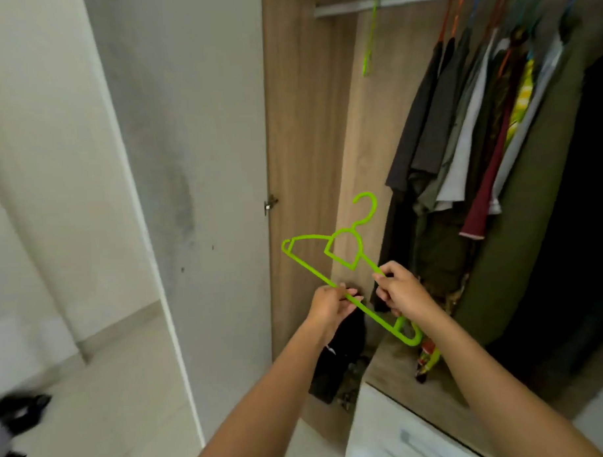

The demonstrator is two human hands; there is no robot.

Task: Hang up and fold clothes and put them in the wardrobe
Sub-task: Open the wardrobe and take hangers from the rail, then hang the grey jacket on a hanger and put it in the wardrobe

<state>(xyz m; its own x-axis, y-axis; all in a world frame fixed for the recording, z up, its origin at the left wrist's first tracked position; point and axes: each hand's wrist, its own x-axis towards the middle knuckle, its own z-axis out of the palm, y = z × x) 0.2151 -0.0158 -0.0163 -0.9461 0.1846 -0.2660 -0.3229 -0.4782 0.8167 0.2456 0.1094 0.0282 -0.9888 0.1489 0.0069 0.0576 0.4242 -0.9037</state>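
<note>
Both hands hold a bright green plastic hanger [344, 249] in front of the open wardrobe [306, 125]. My left hand [330, 304] pinches its bottom bar, and a dark garment [338, 357] hangs down below that hand. My right hand [399, 291] grips the hanger's right arm. The hanger is tilted, hook pointing up. Several clothes [488, 129] hang on coloured hangers from the rail [388, 1] at the upper right. A second green hanger [370, 41] hangs empty at the rail's left end.
The grey wardrobe door [195, 163] stands open to the left. A white drawer front [403, 436] juts out at the bottom right, below a wooden shelf [400, 365]. Pale floor [111, 389] lies lower left, with a dark object [19, 409] at the edge.
</note>
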